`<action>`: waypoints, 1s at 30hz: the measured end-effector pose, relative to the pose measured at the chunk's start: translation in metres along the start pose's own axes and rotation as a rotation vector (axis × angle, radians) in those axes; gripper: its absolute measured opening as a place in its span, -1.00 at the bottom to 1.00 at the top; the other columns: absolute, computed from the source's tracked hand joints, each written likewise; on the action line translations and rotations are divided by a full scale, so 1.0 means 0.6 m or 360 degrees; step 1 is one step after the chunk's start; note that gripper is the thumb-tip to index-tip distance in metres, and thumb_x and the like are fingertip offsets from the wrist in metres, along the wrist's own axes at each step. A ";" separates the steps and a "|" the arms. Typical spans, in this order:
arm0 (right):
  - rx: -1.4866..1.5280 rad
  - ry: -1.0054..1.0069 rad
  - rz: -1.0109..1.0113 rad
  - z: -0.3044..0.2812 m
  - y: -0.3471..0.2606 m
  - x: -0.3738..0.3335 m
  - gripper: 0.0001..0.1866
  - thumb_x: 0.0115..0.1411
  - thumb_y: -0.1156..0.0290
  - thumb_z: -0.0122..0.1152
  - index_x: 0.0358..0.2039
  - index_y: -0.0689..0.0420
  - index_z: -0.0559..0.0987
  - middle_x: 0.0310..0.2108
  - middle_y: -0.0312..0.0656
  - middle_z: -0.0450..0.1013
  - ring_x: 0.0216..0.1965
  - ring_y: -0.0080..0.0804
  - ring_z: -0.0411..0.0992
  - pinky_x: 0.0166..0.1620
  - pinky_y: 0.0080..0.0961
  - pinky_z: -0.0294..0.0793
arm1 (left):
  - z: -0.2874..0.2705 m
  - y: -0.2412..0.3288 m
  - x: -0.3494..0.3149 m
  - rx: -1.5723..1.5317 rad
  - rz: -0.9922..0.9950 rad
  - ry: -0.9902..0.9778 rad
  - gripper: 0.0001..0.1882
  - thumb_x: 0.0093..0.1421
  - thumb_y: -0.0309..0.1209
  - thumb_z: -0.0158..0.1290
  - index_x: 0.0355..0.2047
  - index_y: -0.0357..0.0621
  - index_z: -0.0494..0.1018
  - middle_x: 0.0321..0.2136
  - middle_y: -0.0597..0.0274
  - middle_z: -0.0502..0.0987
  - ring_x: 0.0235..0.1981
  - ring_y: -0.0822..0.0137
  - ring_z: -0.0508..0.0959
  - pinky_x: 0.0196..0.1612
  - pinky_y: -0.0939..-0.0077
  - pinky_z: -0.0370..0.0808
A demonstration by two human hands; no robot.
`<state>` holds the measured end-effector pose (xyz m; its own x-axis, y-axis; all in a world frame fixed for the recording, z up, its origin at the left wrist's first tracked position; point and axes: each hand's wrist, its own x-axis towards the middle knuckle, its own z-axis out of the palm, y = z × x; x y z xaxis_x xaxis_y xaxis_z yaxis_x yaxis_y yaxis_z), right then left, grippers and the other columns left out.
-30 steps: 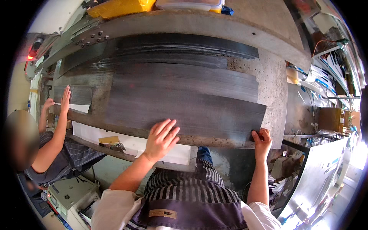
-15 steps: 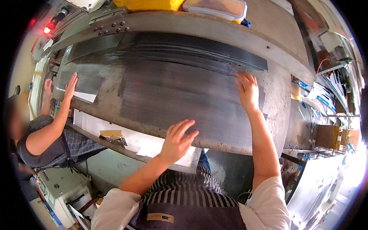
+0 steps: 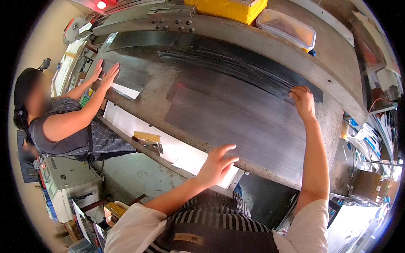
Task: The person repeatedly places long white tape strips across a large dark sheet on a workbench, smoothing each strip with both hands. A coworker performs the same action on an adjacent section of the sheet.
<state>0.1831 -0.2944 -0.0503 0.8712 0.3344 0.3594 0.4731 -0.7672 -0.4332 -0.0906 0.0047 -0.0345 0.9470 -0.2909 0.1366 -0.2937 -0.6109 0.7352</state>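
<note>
A large dark grey sheet [image 3: 236, 118] lies flat on the grey worktable [image 3: 162, 78]. Along its far edge runs a loose layer of long black strips [image 3: 257, 71]. At the right end of these strips my right hand [image 3: 303, 102] has its fingers bent and pinched together on the edge of a black strip; the fingertips partly hide it. My left hand [image 3: 217, 165] hovers by the table's near edge, thumb and fingers apart, holding nothing.
At the left a co-worker [image 3: 63, 118] rests both hands on a smaller dark sheet [image 3: 130, 80]. Beyond the table's raised bar stand a yellow bin [image 3: 230, 9] and a clear plastic box [image 3: 287, 28]. A white tray [image 3: 168, 147] hangs below the near edge.
My view has turned, shifting the scene rightward. My right hand has gone from spread fingers over the sheet to a pinch at the strips. My left hand stays open near the front edge.
</note>
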 end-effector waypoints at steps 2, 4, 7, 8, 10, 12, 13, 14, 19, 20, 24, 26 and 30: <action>0.0288 -0.0118 0.0146 -0.062 -0.091 -0.018 -0.73 0.03 0.48 0.27 -0.20 0.12 0.62 -0.26 -0.08 0.53 -0.25 -0.27 0.49 -0.17 -0.40 0.47 | -0.006 -0.012 0.022 -0.0140 -0.0026 0.0049 -0.72 0.17 -0.48 0.10 -0.08 -0.04 0.52 0.10 0.15 0.35 -0.04 0.26 0.46 0.01 0.37 0.42; 0.0752 -0.0267 0.0386 -0.128 -0.202 -0.066 -0.70 0.06 0.51 0.25 -0.14 0.13 0.61 -0.21 -0.14 0.54 -0.23 -0.36 0.50 -0.17 -0.49 0.47 | -0.020 -0.024 0.052 -0.0854 -0.0357 -0.0109 -0.64 0.18 -0.49 0.10 0.01 -0.05 0.46 0.05 0.17 0.38 -0.12 0.34 0.45 -0.09 0.46 0.44; 0.1728 -0.0466 0.0244 -0.180 -0.227 -0.181 -0.61 0.00 0.50 0.35 -0.10 0.26 0.58 -0.15 -0.11 0.53 -0.19 -0.33 0.50 -0.14 -0.45 0.47 | -0.060 -0.007 0.115 -0.1916 -0.0832 -0.0308 -0.42 0.14 -0.58 0.09 0.19 -0.11 0.26 0.00 0.17 0.39 -0.27 0.47 0.41 -0.30 0.61 0.43; 0.2033 -0.0500 0.0363 -0.191 -0.236 -0.215 -0.55 -0.05 0.48 0.41 -0.10 0.32 0.56 -0.19 -0.04 0.53 -0.19 -0.29 0.50 -0.14 -0.43 0.48 | -0.054 -0.025 0.119 -0.2516 -0.0754 -0.0333 -0.27 0.09 -0.66 0.10 0.27 -0.13 0.12 0.01 0.10 0.34 -0.32 0.51 0.38 -0.38 0.66 0.39; 0.2587 -0.0400 0.0561 -0.204 -0.254 -0.279 -0.40 -0.15 0.42 0.50 -0.09 0.41 0.51 -0.27 0.06 0.53 -0.23 -0.24 0.51 -0.19 -0.41 0.50 | -0.072 -0.001 0.142 -0.2931 -0.0337 -0.0361 -0.37 0.05 -0.69 0.15 0.15 -0.10 0.29 0.02 0.15 0.33 -0.29 0.53 0.41 -0.37 0.75 0.36; 0.2758 -0.0149 0.0723 -0.202 -0.230 -0.356 -0.34 -0.12 0.31 0.50 -0.04 0.41 0.47 -0.37 0.12 0.52 -0.35 -0.21 0.52 -0.32 -0.44 0.49 | -0.081 -0.023 0.125 -0.2960 -0.0186 -0.0241 -0.65 0.10 -0.62 0.15 -0.08 -0.15 0.45 -0.03 0.11 0.35 -0.23 0.49 0.45 -0.33 0.76 0.44; 0.2738 0.0142 0.0758 -0.201 -0.232 -0.372 -0.52 0.10 0.27 0.33 -0.10 0.40 0.50 -0.47 0.03 0.50 -0.50 -0.31 0.45 -0.44 -0.51 0.42 | -0.089 -0.026 0.121 -0.3047 -0.0225 -0.0233 -0.76 0.12 -0.57 0.15 -0.17 -0.18 0.47 -0.05 0.10 0.37 -0.21 0.46 0.47 -0.30 0.74 0.48; 0.2661 0.0262 0.0847 -0.202 -0.219 -0.386 -0.60 0.19 0.27 0.23 -0.14 0.38 0.51 -0.51 -0.04 0.46 -0.53 -0.37 0.39 -0.47 -0.56 0.36 | -0.098 -0.029 0.114 -0.3133 -0.0273 -0.0216 -0.86 0.15 -0.52 0.15 -0.25 -0.20 0.50 -0.06 0.09 0.39 -0.19 0.43 0.49 -0.26 0.73 0.53; 0.1949 0.0659 0.1651 -0.184 -0.173 -0.440 -0.78 0.28 0.35 0.13 -0.28 0.26 0.60 -0.53 -0.33 0.39 -0.54 -0.63 0.28 -0.46 -0.64 0.29 | -0.092 -0.065 0.060 -0.2195 -0.0806 0.0463 -0.77 0.26 -0.35 0.06 -0.19 -0.24 0.53 -0.28 0.15 0.56 -0.38 0.47 0.54 -0.41 0.73 0.54; 0.1783 0.0549 0.1607 -0.182 -0.171 -0.451 -0.79 0.25 0.37 0.17 -0.25 0.26 0.60 -0.50 -0.33 0.41 -0.51 -0.62 0.30 -0.44 -0.66 0.30 | -0.081 -0.064 0.056 -0.2104 -0.0888 0.0443 -0.78 0.26 -0.35 0.07 -0.20 -0.25 0.54 -0.34 0.19 0.57 -0.41 0.49 0.55 -0.41 0.73 0.55; 0.1223 0.0540 0.1744 -0.157 -0.204 -0.447 -0.78 0.25 0.30 0.18 -0.27 0.21 0.59 -0.56 -0.33 0.43 -0.53 -0.65 0.35 -0.46 -0.68 0.32 | -0.062 -0.047 0.053 -0.2035 -0.1044 0.0467 -0.83 0.26 -0.41 0.07 -0.24 -0.24 0.55 -0.40 0.25 0.59 -0.44 0.52 0.58 -0.43 0.76 0.57; 0.1128 0.0554 0.1937 -0.141 -0.219 -0.480 -0.66 0.28 0.16 0.13 -0.38 0.21 0.56 -0.62 -0.35 0.40 -0.56 -0.65 0.36 -0.53 -0.65 0.32 | -0.055 -0.046 0.049 -0.2068 -0.1104 0.0588 -0.88 0.24 -0.46 0.07 -0.28 -0.23 0.55 -0.35 0.24 0.58 -0.47 0.53 0.56 -0.47 0.76 0.55; 0.1935 -0.0096 0.2220 -0.136 -0.276 -0.521 -0.47 0.27 0.01 0.09 -0.08 0.29 0.50 -0.36 -0.13 0.54 -0.46 -0.47 0.48 -0.41 -0.56 0.48 | -0.049 -0.032 0.015 -0.2232 -0.1207 0.0456 -0.91 0.22 -0.53 0.07 -0.27 -0.21 0.53 -0.31 0.26 0.55 -0.55 0.55 0.47 -0.53 0.77 0.46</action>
<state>-0.1783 -0.3165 -0.0234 0.6549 -0.0800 -0.7515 -0.7064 0.2885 -0.6463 -0.0724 0.0356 -0.0277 0.8501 -0.0138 -0.5264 0.4197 0.6214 0.6616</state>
